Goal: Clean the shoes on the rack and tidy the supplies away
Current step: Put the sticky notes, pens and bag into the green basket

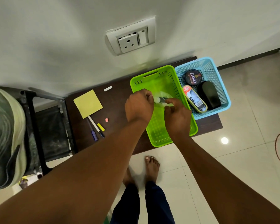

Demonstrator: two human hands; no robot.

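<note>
We find the left hand [139, 105] and right hand [176, 115] pinching a clear bag [162, 98] stretched between their fingertips above the green basket [171, 73], presumably to open it, with the polish tin [193, 77] beyond the right fingers.

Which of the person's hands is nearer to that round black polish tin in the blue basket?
The right hand. It is over the green basket, beside the blue basket holding the polish tin. The left hand is farther off, at the green basket's far side.
</note>
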